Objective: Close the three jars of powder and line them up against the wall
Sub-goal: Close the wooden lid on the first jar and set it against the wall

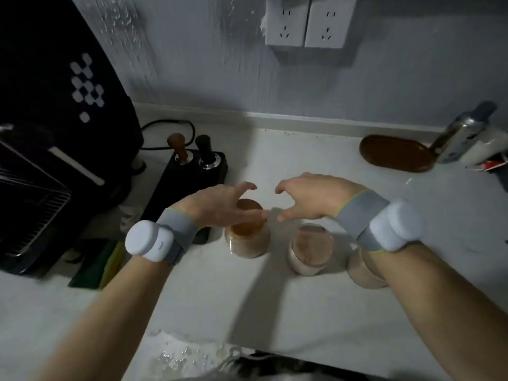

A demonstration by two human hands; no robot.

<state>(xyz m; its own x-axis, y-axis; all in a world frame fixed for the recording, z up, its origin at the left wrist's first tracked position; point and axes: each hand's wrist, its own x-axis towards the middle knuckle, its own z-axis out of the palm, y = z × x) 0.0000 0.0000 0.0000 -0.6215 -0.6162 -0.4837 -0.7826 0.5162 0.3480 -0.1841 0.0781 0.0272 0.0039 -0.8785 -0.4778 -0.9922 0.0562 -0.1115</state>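
Observation:
Three glass jars of brownish powder stand in a row on the white counter. The left jar (247, 237) carries a brown lid, partly under my left hand (220, 204). The middle jar (312, 250) looks open, its powder showing from above. The right jar (362, 273) is mostly hidden under my right wrist, so its top cannot be judged. My left hand hovers over the left jar with fingers spread. My right hand (308, 198) hangs above the counter beyond the middle jar, fingers curled apart and holding nothing.
A black coffee machine (55, 133) fills the left side, with a black tamper stand (189, 182) beside it. A brown oval tray (395, 154) and a tipped metal bottle (464, 133) lie at the back right. Two sockets (308, 23) are on the grey wall (220, 64).

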